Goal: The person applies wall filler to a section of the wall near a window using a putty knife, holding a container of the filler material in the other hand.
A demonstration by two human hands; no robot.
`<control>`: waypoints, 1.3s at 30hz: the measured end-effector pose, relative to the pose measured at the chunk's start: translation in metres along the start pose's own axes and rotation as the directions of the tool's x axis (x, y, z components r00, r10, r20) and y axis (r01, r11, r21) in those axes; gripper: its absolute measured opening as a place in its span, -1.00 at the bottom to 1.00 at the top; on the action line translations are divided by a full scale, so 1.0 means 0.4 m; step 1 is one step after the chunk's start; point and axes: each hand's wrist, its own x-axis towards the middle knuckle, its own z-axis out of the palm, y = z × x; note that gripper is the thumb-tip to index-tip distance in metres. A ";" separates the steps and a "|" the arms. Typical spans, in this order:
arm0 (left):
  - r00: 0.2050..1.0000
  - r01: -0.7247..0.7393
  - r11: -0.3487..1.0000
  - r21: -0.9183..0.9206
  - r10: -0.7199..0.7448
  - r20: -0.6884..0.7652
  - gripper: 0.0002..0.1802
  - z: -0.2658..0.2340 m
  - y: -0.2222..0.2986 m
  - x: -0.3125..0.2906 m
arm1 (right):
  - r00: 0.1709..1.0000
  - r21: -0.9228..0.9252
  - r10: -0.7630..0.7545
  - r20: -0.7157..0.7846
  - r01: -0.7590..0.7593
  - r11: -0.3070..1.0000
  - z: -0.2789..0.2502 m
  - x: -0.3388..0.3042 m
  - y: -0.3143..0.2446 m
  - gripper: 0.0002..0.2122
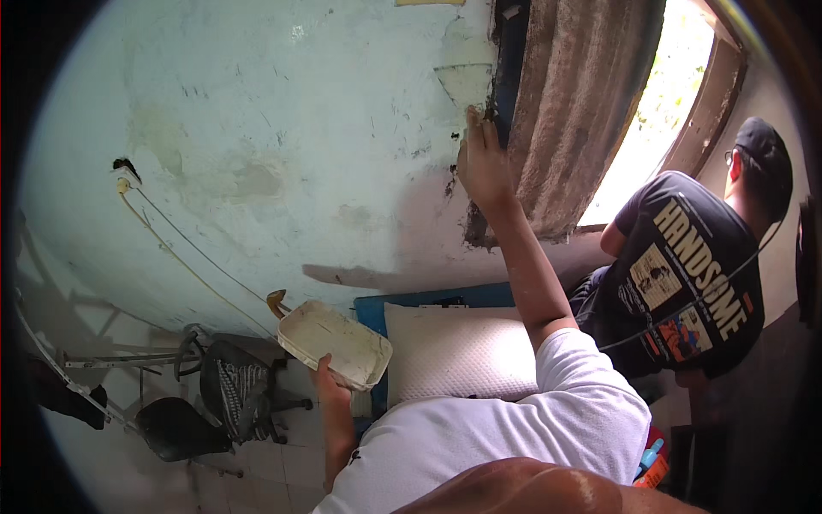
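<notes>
My right hand (pixel 485 164) is raised against the pale, stained wall (pixel 300 111) beside the window's left edge. Its fingers point upward and press on a pale scraper blade (pixel 465 83), which widens away from the fingertips and lies flat on the wall; any handle is hidden. Lower down, my left hand (pixel 331 377) grips the near side of a shallow rectangular plastic tub (pixel 336 343), smeared inside with whitish residue. The tub is tilted and held away from the wall. Rough, dark broken spots (pixel 451 178) mark the wall edge next to my right hand.
A white textured pillow (pixel 458 351) lies on a blue surface (pixel 368 313) below the wall. A co-worker (pixel 698 274) in a dark shirt and cap is at the right by the window. Black chairs (pixel 235 390) stand lower left; a cable (pixel 163 244) hangs from a wall hole.
</notes>
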 end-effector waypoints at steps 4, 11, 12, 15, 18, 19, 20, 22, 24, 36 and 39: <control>0.997 0.074 0.997 -0.018 -0.074 -0.005 -0.29 0.013 0.020 -0.030 | 0.995 -0.003 0.053 0.082 -0.053 0.999 -0.032 -0.073 -0.034 -0.47; 1.000 0.016 1.000 0.020 -0.016 -0.004 -0.32 0.020 0.053 -0.094 | 0.998 0.122 0.047 0.031 -0.050 0.991 -0.100 -0.153 -0.094 -0.48; 0.998 0.053 0.999 0.001 -0.053 -0.014 -0.33 0.009 0.056 -0.095 | 0.998 0.179 0.063 0.017 -0.065 0.982 -0.114 -0.148 -0.102 -0.48; 0.997 0.071 0.997 -0.024 -0.071 -0.006 -0.34 -0.031 0.051 -0.086 | 0.998 0.193 0.034 -0.060 -0.021 0.981 -0.149 -0.090 -0.124 -0.47; 0.998 0.067 0.997 -0.029 -0.067 0.011 -0.34 -0.020 0.065 -0.108 | 0.997 0.120 0.064 -0.051 -0.057 0.991 -0.163 -0.040 -0.124 -0.48; 0.997 0.079 0.996 -0.030 -0.079 0.008 -0.33 -0.013 0.070 -0.118 | 0.996 0.117 0.066 -0.052 -0.060 0.991 -0.160 -0.032 -0.121 -0.48; 0.997 0.081 0.996 -0.027 -0.081 0.012 -0.33 -0.017 0.070 -0.121 | 0.996 0.105 0.088 -0.029 -0.085 0.991 -0.156 -0.025 -0.118 -0.48; 0.989 0.151 0.984 -0.092 -0.150 0.016 -0.31 -0.025 0.074 -0.122 | 0.994 0.102 0.105 -0.011 -0.103 0.989 -0.145 -0.023 -0.121 -0.48; 0.992 0.122 0.992 -0.039 -0.120 0.041 -0.35 -0.030 0.072 -0.127 | 0.986 0.048 -0.034 -0.163 0.043 0.998 -0.130 -0.051 -0.122 -0.48; 0.997 0.078 0.996 0.039 -0.079 0.020 -0.33 -0.021 0.071 -0.133 | 0.991 0.105 0.099 -0.093 -0.089 0.990 -0.218 -0.018 -0.173 -0.57; 0.994 0.100 0.995 -0.007 -0.100 0.050 -0.31 -0.040 0.069 -0.120 | 0.988 0.113 0.096 -0.117 -0.083 0.990 -0.211 0.019 -0.159 -0.59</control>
